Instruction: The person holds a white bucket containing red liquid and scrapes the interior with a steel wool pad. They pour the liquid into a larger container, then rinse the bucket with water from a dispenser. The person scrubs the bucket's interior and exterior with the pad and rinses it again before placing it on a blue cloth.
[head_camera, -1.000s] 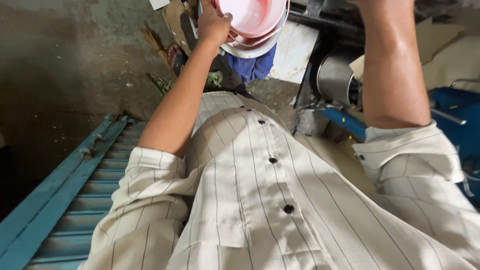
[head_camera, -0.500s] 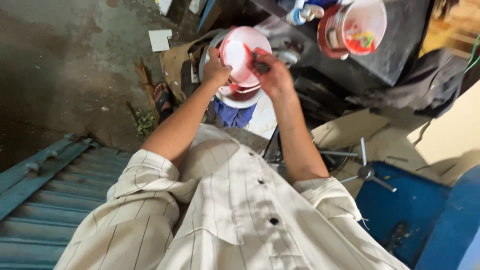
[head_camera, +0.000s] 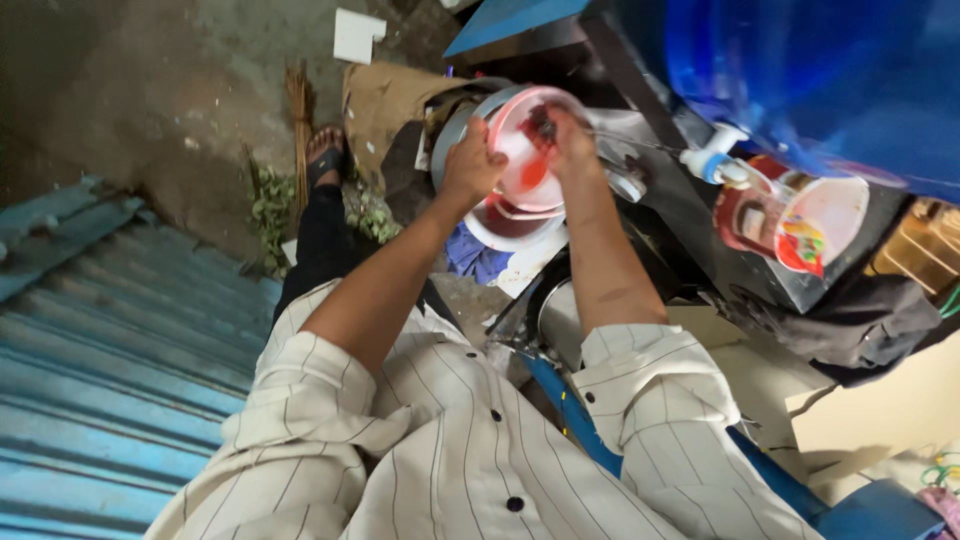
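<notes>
A shallow pink bowl (head_camera: 527, 160) is held up in the upper middle of the frame, its open face tilted toward the camera, with a red smear seen on its inner wall. It is gripped at its left rim by the left hand (head_camera: 470, 165), the fingers curled closed over the edge. At the upper right rim the right hand (head_camera: 570, 140) is pressed against the bowl, its grip closed around something small and dark (head_camera: 543, 125) at the rim; what that item is cannot be told. Both hands are therefore touching the bowl, one on each side, with the bowl lying between them and directly above the forearms, which rise from the lower middle of the frame. Neither hand is clearly nearer; the left carries the bowl while the right works at its inside edge.

Just below the held bowl a second pink-and-white dish (head_camera: 510, 222) is seen, and a grey metal basin (head_camera: 455, 130) lies behind, toward the left. To the right, a small blue-and-white tap (head_camera: 712, 160) is fitted beneath a large blue water container (head_camera: 820, 80), and a red-and-white plastic tub (head_camera: 790, 215) lies on its side on the dark tabletop (head_camera: 760, 280). A striped cream shirt (head_camera: 440, 450) fills the lower frame, with blue corrugated sheeting (head_camera: 110, 360) at the left.
</notes>
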